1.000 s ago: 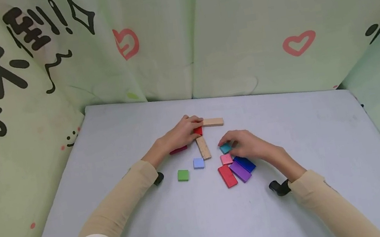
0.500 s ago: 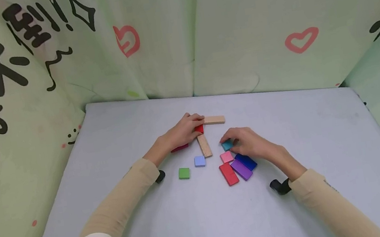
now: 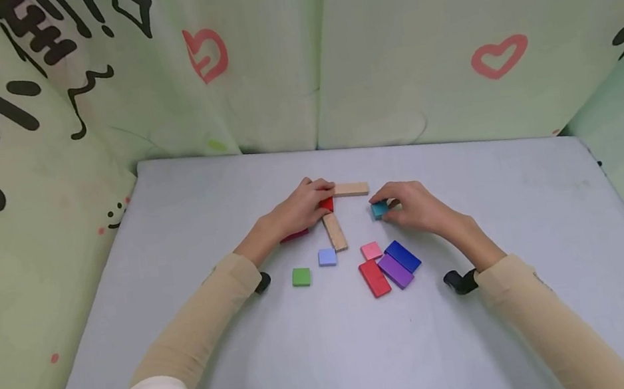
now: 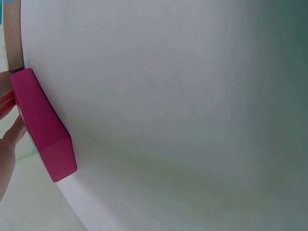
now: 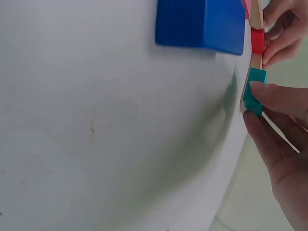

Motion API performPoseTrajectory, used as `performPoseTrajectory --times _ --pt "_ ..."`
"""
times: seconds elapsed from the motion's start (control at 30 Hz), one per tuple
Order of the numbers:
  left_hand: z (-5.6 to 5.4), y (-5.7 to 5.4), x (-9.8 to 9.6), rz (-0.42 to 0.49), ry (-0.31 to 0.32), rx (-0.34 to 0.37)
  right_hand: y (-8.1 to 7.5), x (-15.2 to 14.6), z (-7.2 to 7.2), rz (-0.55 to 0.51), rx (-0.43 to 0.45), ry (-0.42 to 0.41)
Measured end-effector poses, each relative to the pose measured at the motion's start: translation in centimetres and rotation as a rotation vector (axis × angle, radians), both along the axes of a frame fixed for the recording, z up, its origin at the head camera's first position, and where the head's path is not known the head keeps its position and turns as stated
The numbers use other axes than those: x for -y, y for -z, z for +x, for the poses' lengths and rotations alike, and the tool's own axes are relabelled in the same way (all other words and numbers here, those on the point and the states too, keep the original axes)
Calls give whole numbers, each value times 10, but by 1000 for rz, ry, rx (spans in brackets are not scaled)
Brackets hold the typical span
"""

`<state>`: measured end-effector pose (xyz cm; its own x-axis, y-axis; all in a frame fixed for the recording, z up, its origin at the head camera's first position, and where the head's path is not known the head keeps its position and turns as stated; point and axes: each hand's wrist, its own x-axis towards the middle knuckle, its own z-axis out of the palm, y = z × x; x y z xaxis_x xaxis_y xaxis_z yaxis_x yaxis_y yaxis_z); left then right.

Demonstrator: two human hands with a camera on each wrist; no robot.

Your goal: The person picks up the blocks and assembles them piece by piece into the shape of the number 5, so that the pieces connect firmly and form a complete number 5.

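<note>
My right hand [image 3: 415,207] pinches a small teal block [image 3: 379,210] between thumb and fingers, to the right of the wooden pieces. The right wrist view shows the thumb across the face of the teal block [image 5: 255,91]. Farther left, my left hand [image 3: 301,211] holds a red block [image 3: 327,205] between thumb and fingers, partly covering it. One plain wooden block [image 3: 351,189] extends right from the red block, another [image 3: 335,232] runs toward the front. A magenta block [image 3: 294,235] lies beneath the left wrist; it looms large as the magenta block [image 4: 45,127] in the left wrist view.
Nearer the front lie a light blue block [image 3: 327,257] and a green block [image 3: 301,277]. To their right are a pink block [image 3: 371,251], a red oblong block [image 3: 375,278], a purple block [image 3: 396,270] and a dark blue block [image 3: 403,257]. Printed curtains surround the white table [image 3: 326,367].
My right hand has carried the teal block away from beside the pink block, farther back and slightly right. The left hand stays at the red block. The head view has tilted slightly.
</note>
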<state>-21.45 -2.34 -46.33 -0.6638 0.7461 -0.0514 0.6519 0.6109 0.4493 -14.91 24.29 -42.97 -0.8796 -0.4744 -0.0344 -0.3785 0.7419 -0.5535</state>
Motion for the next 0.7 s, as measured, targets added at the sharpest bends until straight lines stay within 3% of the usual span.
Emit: performPoseTrajectory --times 0.7 --pt "0 -1 2 18 13 -2 7 -7 -39 10 38 110"
